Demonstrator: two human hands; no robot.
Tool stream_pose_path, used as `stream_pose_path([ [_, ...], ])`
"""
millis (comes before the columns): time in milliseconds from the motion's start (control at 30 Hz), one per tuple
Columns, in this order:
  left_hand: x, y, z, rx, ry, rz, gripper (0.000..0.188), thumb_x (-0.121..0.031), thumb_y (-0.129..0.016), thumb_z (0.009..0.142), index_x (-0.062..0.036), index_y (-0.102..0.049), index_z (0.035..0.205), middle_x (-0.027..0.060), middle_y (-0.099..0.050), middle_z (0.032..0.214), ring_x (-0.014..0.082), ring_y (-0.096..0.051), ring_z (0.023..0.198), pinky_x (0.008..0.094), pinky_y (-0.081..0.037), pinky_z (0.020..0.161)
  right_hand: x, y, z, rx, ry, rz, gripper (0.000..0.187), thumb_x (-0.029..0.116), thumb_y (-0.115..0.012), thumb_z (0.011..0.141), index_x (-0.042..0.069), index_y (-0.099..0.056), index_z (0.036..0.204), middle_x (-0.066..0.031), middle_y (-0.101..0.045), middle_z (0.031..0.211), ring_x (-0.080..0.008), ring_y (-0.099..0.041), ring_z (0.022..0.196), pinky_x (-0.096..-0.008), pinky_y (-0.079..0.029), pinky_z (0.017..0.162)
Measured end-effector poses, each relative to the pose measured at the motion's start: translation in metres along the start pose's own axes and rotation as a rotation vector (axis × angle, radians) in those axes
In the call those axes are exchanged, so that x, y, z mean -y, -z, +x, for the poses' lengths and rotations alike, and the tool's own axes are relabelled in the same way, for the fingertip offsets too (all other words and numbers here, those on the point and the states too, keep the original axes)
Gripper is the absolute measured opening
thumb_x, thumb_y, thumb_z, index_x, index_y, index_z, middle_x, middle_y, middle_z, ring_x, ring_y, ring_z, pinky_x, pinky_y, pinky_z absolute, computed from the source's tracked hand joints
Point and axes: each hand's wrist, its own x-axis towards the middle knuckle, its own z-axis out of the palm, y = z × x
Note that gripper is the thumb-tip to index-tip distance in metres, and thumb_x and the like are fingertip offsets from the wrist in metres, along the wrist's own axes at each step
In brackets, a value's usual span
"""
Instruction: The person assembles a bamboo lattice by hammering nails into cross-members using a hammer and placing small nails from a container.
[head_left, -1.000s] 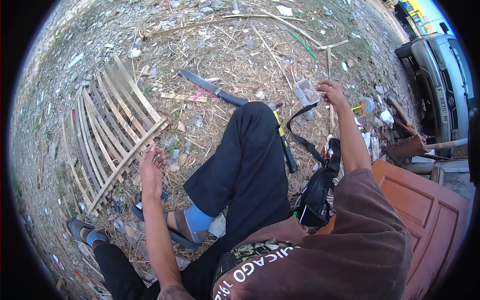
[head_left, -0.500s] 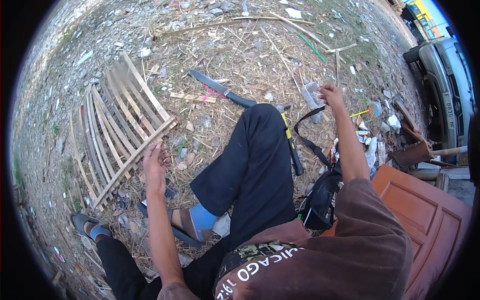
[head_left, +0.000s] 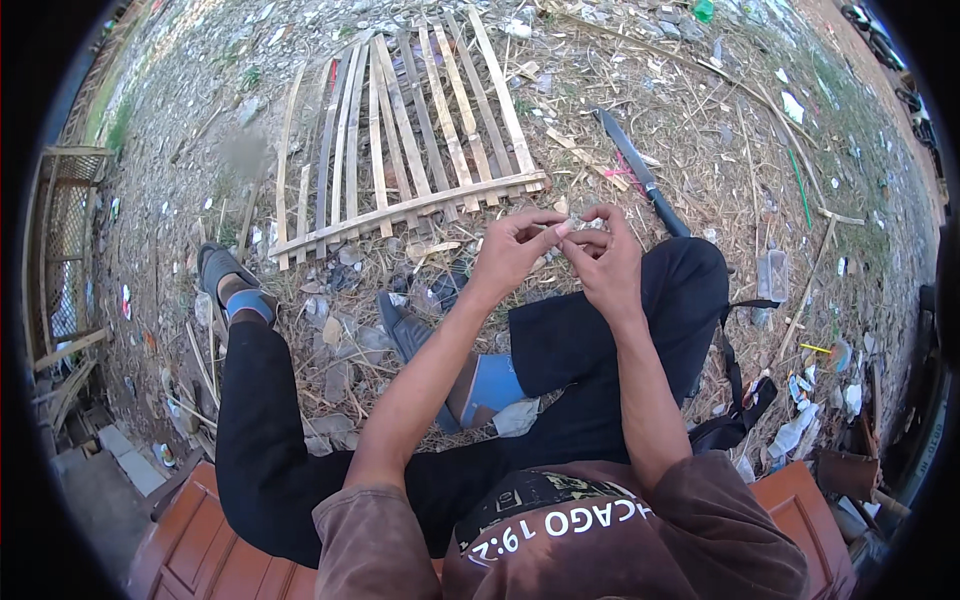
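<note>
My left hand (head_left: 510, 252) and my right hand (head_left: 608, 264) meet in front of my raised knee. Thumbs and fingertips of both are pinched together; whatever lies between them is too small to make out. Just beyond my hands, a frame of wooden slats (head_left: 410, 207) rests on the ground, its slats fanning away from a crossbar. To the right of it lies a machete (head_left: 628, 148) with a dark blade and black handle. A clear plastic container (head_left: 772, 275) sits on the ground past my right knee.
Beneath me is a reddish-brown panelled door (head_left: 225, 535). A black bag (head_left: 722, 430) with a strap lies at my right, near litter and a yellow stick (head_left: 815, 348). Far left stands a wooden lattice structure (head_left: 68, 245). Thin wood strips and rubble cover the ground.
My right hand has left the plastic container and come across to my left hand, which has moved off the slat frame's crossbar. The view has swung left.
</note>
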Motion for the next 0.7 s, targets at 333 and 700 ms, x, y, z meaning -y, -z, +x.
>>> stream_pose_path([
  [333,0.020,-0.001,0.011,-0.169,-0.153,-0.020,0.020,-0.015,-0.076,0.092,0.0002,-0.074,0.103,0.0011,-0.070,0.094,0.0066,-0.061,0.083,0.0230,-0.049,0.073,0.001,0.019,-0.005,0.020,0.175,-0.268,0.032,0.005,-0.076,0.085,0.001,-0.058,0.112,-0.0134,-0.075,0.096,-0.0091,-0.065,0.066,-0.0247,-0.049,0.058],
  [700,0.028,0.084,0.066,-0.606,-0.198,0.535,0.023,-0.023,-0.080,0.087,-0.0034,-0.077,0.099,0.0043,-0.074,0.082,0.0108,-0.065,0.076,0.0278,-0.049,0.074,-0.078,0.201,-0.104,-0.567,-0.123,-0.636,0.031,0.013,-0.067,0.094,-0.002,-0.058,0.120,-0.0127,-0.062,0.108,-0.0223,-0.062,0.096,-0.0341,-0.050,0.082],
])
